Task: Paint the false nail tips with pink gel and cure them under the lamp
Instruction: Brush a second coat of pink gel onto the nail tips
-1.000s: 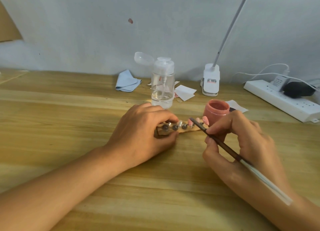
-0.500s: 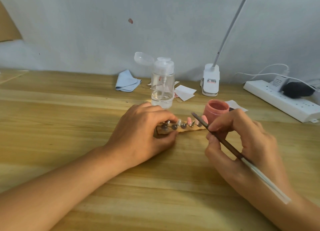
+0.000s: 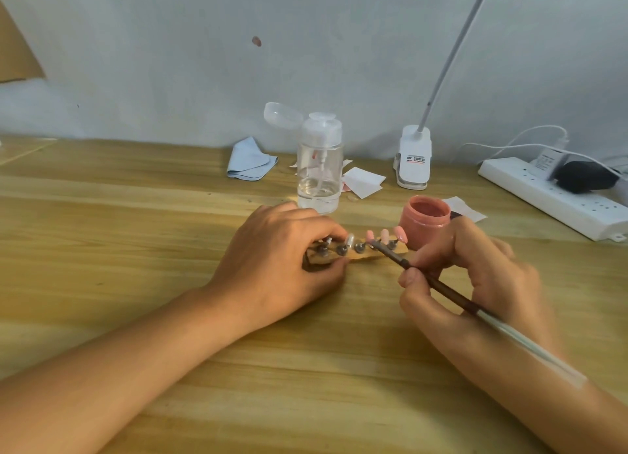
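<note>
A wooden holder lies on the table with several false nail tips standing on small metal stands. Three tips at its right end are pink; a clear tip stands to their left. My left hand grips the holder's left end and hides part of it. My right hand pinches a thin brush, whose tip touches the leftmost pink nail. An open jar of pink gel stands just behind the holder's right end.
A clear pump bottle with its cap flipped open stands behind the holder. A white clip lamp with a long thin neck sits at the back. A power strip, a blue cloth and paper squares lie nearby.
The brush tip has shifted slightly along the row of tips and now sits on the leftmost pink one. My left hand has stayed on the holder.
</note>
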